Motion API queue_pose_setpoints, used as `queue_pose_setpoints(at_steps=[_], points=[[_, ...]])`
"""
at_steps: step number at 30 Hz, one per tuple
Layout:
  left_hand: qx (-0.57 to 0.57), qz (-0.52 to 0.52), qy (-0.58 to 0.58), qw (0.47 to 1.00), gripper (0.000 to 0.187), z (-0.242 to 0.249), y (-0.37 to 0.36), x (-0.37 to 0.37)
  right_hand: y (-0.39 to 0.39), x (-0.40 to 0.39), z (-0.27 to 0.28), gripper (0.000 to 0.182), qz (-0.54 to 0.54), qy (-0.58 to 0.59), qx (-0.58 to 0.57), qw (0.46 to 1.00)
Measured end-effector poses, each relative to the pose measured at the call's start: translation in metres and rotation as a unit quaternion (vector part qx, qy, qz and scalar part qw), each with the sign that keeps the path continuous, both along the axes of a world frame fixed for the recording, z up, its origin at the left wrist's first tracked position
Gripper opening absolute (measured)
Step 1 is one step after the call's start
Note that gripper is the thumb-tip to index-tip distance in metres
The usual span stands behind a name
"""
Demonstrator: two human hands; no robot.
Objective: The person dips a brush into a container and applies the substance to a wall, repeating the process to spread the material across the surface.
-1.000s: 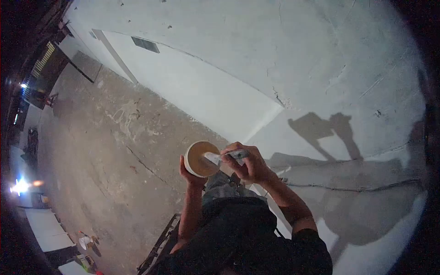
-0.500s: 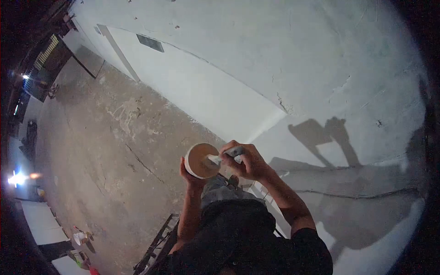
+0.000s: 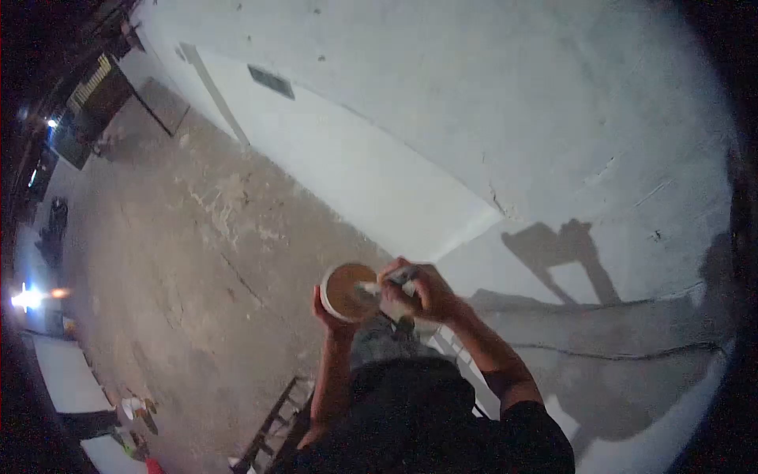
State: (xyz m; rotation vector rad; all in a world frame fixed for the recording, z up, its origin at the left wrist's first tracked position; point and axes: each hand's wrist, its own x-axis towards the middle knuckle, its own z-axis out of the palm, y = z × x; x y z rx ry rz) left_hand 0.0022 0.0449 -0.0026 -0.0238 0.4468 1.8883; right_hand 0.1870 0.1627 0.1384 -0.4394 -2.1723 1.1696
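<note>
My left hand (image 3: pixel 332 314) is wrapped round the lower left side of a round white-rimmed container (image 3: pixel 348 291) with a brownish inside. In my right hand (image 3: pixel 418 290) is the grey handle of a tool (image 3: pixel 402 275), gripped between the fingers. The tool's pale end reaches into the container's opening on its right side. Its exact shape is blurred, and what the container holds is hard to make out.
A wall with a white lower part (image 3: pixel 371 170) runs along the right, with shadows of the arms and container on it. A dark ladder-like frame (image 3: pixel 276 423) stands below left. Bright lamp (image 3: pixel 28 299) at far left; small objects (image 3: pixel 136 408) on the floor (image 3: pixel 181 276).
Both hands and the container sit slightly lower in the view, and the wall and floor have shifted a little down and right. The grips look the same.
</note>
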Motion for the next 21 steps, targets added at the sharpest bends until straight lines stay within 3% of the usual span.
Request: queue_pose_setpoints(at_steps=[1, 3, 4, 6, 7, 8, 9, 10, 11, 12, 13, 14, 15, 16, 17, 18, 19, 20, 21], points=[[0.005, -0.016, 0.020, 1.000, 0.074, 0.010, 0.000, -0.002, -0.001, -0.005, 0.019, 0.012, -0.001, 0.014, -0.019, 1.000], [-0.136, 0.024, 0.330, 0.934, 0.075, 0.022, -0.003, 0.001, -0.005, -0.010, 0.023, 0.013, -0.010, 0.025, -0.057, 0.998], [-0.121, 0.021, 0.333, 0.935, 0.075, 0.029, -0.003, 0.001, -0.004, -0.011, 0.029, 0.013, -0.017, 0.028, -0.043, 0.999], [-0.056, -0.002, 0.026, 0.998, 0.075, 0.037, -0.007, -0.002, -0.008, -0.013, 0.038, 0.015, -0.011, 0.011, -0.090, 0.996], [-0.052, -0.010, 0.028, 0.998, 0.075, 0.036, -0.005, -0.001, -0.010, -0.014, 0.034, 0.015, -0.019, 0.013, -0.086, 0.996], [-0.146, 0.051, 0.239, 0.959, 0.075, 0.032, -0.004, -0.001, -0.011, -0.017, 0.027, 0.014, -0.008, 0.021, -0.095, 0.995], [-0.229, 0.115, 0.435, 0.863, 0.076, 0.025, -0.002, -0.001, -0.008, -0.020, 0.023, 0.016, 0.006, 0.029, -0.101, 0.994], [-0.064, 0.046, 0.048, 0.996, 0.075, -0.015, -0.011, -0.021, -0.007, -0.023, 0.020, 0.015, -0.005, 0.029, -0.045, 0.999], [-0.063, 0.046, 0.050, 0.996, 0.075, -0.013, -0.010, -0.020, -0.009, -0.026, 0.019, 0.015, -0.005, 0.032, -0.044, 0.999], [-0.164, 0.078, 0.223, 0.958, 0.074, -0.009, -0.009, -0.019, -0.013, -0.032, 0.018, 0.013, -0.028, 0.058, -0.047, 0.997], [-0.258, 0.109, 0.385, 0.880, 0.074, -0.005, -0.008, -0.018, -0.015, -0.035, 0.019, 0.016, -0.049, 0.083, -0.050, 0.994], [-0.255, 0.112, 0.384, 0.880, 0.074, -0.010, -0.008, -0.017, -0.015, -0.037, 0.023, 0.016, -0.047, 0.084, -0.046, 0.994], [-0.256, 0.187, 0.542, 0.778, 0.074, -0.020, -0.009, -0.015, -0.013, -0.039, 0.029, 0.016, -0.021, 0.064, -0.045, 0.997], [-0.248, 0.256, 0.678, 0.642, 0.074, -0.025, -0.010, -0.014, -0.009, -0.041, 0.034, 0.016, 0.005, 0.045, -0.043, 0.998], [-0.245, 0.259, 0.679, 0.642, 0.074, -0.030, -0.013, -0.019, -0.009, -0.044, 0.033, 0.016, 0.004, 0.047, -0.039, 0.998], [-0.171, 0.194, 0.379, 0.889, 0.075, -0.028, -0.016, -0.027, -0.012, -0.048, 0.031, 0.016, -0.003, 0.077, -0.043, 0.996], [-0.068, 0.096, 0.019, 0.993, 0.076, -0.027, -0.014, -0.032, -0.011, -0.051, 0.030, 0.016, -0.010, 0.107, -0.045, 0.993], [-0.067, 0.096, 0.019, 0.993, 0.076, -0.028, -0.015, -0.031, -0.010, -0.050, 0.030, 0.016, -0.011, 0.108, -0.044, 0.993], [-0.164, 0.125, 0.175, 0.963, 0.076, -0.016, -0.013, -0.025, -0.009, -0.050, 0.033, 0.016, 0.002, 0.059, -0.066, 0.996]])
